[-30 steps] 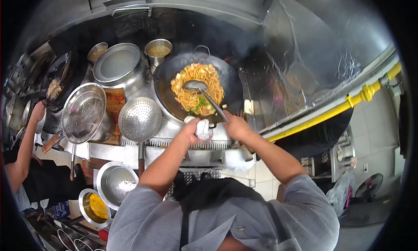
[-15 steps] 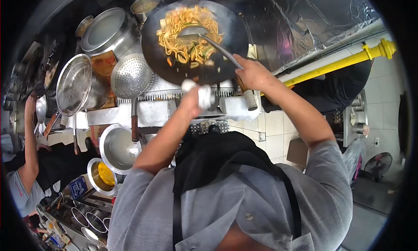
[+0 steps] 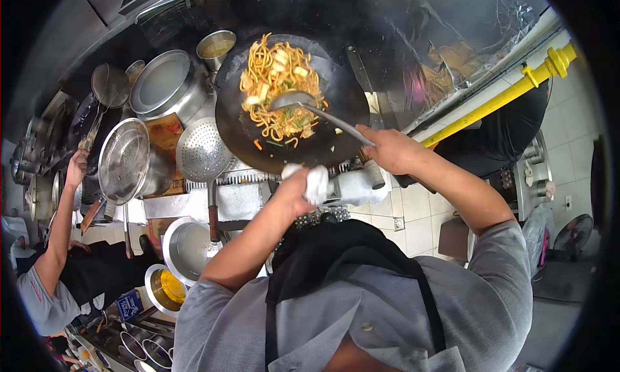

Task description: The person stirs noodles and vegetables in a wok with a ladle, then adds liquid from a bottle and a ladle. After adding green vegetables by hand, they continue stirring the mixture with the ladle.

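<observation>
Noodles with pale chunks and green and orange bits lie in a large dark wok, some of them rising above its far side. My right hand is closed round the handle of a metal ladle, whose bowl rests among the noodles. At the wok's near edge my left hand is closed on a white cloth. The cloth covers whatever part of the wok it grips.
Left of the wok are a perforated strainer, a mesh strainer and a lidded pot. A yellow pipe runs at right. A co-worker's hand holds a utensil at far left.
The view has shifted, so most things sit lower in it. The noodles have moved together and up toward the wok's far side. Both my hands keep their holds. The co-worker's utensil is now raised.
</observation>
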Action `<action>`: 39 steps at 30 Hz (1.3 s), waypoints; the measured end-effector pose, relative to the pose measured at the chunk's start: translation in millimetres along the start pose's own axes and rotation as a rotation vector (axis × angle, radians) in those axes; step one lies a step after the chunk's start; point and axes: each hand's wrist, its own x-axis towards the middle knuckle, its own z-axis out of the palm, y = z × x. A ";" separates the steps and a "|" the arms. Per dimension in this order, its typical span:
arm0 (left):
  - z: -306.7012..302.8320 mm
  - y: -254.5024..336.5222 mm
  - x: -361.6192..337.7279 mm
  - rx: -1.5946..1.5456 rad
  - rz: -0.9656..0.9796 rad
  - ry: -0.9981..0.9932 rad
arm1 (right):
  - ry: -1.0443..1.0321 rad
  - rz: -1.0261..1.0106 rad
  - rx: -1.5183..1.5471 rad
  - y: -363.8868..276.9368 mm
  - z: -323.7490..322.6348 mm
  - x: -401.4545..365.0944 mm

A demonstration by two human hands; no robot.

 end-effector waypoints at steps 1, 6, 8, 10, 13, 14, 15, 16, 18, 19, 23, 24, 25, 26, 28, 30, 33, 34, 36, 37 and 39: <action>4.6 16.4 9.3 -0.079 -0.025 0.009 | 0.002 0.003 0.001 1.8 7.2 7.5; -74.2 14.0 106.6 0.012 0.095 -0.290 | 0.112 0.025 -0.025 -6.8 28.9 60.2; -73.6 -22.5 79.9 -0.030 0.103 -0.145 | 0.202 0.062 0.018 -14.5 16.9 54.5; -47.7 -30.2 37.4 0.010 0.070 -0.009 | 0.220 0.038 0.021 -14.5 3.6 32.6; -71.3 2.7 83.5 -0.079 -0.016 -0.237 | 0.184 0.033 0.029 -7.3 -2.9 -6.7; -29.3 29.6 50.0 0.025 0.099 -0.078 | 0.130 -0.011 0.003 -8.0 -8.6 -21.1; -30.4 47.0 59.8 0.005 0.101 -0.137 | 0.072 -0.056 -0.022 -7.1 -7.9 -32.3; -27.9 52.4 54.0 0.052 0.059 -0.100 | 0.059 -0.055 -0.027 -4.1 -2.8 -42.7; -22.3 68.0 52.1 0.091 0.034 -0.083 | -0.021 -0.103 -0.035 0.2 -5.5 -52.2; -29.3 70.3 56.2 0.079 -0.020 -0.151 | -0.024 -0.102 -0.038 -3.5 -3.6 -42.3; -48.0 39.3 67.8 0.089 0.136 -0.172 | 0.005 0.117 -0.010 -23.3 22.1 26.0; -73.0 15.2 84.3 0.007 0.153 -0.068 | 0.060 0.145 -0.002 -24.8 17.0 37.3; -78.1 -7.0 76.1 0.046 0.182 0.037 | 0.067 0.148 -0.001 -28.2 9.9 28.3; -88.4 -21.4 56.2 0.044 0.108 -0.037 | 0.120 0.119 0.021 -33.7 -3.9 9.8; -88.0 -23.0 37.6 0.028 0.128 0.003 | 0.195 0.092 0.034 -38.2 -33.2 -21.2; -69.9 -0.3 23.2 -0.014 0.055 -0.059 | 0.238 -0.035 0.099 -39.0 -46.1 -47.0; -56.2 70.5 72.2 0.131 -0.001 -0.302 | 0.477 -0.143 0.117 -32.0 -16.5 -15.1; -53.3 74.6 70.5 0.137 0.007 -0.310 | 0.463 -0.039 0.230 -39.9 -4.2 -0.1; -41.3 82.1 64.9 0.215 0.014 -0.169 | 0.503 0.041 0.244 -41.8 32.0 29.8; -41.9 78.9 63.8 0.232 0.010 -0.190 | 0.463 0.100 0.300 -43.1 49.0 35.6; -56.3 71.3 66.3 0.170 -0.053 -0.351 | 0.641 0.052 0.271 -22.3 112.9 44.2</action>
